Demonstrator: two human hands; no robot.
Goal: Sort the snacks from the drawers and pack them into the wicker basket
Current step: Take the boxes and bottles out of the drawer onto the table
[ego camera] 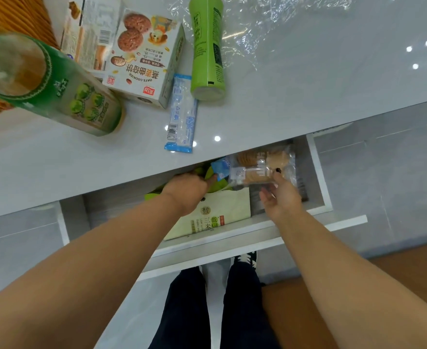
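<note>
In the open drawer (318, 172) below the counter edge, we have both hands down among the snacks. Our right hand (280, 197) grips the clear biscuit packet (262, 165), thumb on top and fingers curled beneath its near edge. The packet's long axis runs left to right, roughly parallel to the counter lip, and its far side sits just under that overhang. Our left hand (189, 190) pinches a small blue sachet (220, 167) that touches the packet's left end; a green bag (207, 172) lies under it, mostly hidden. Nearer us a pale rice box (220, 217) lies flat against the drawer front.

The right hand is the nearer one to the biscuits, so we judge the lift is its job: draw the packet toward us first to clear the overhang, then up. There is open room to the right in the drawer.

On the counter (308, 96) the cookie box (144, 59), a blue wafer pack (182, 112), a green bottle (207, 46) and a green can (56, 84) crowd the left; the right side has free space. The wicker basket (11, 26) shows only at the top left corner.
</note>
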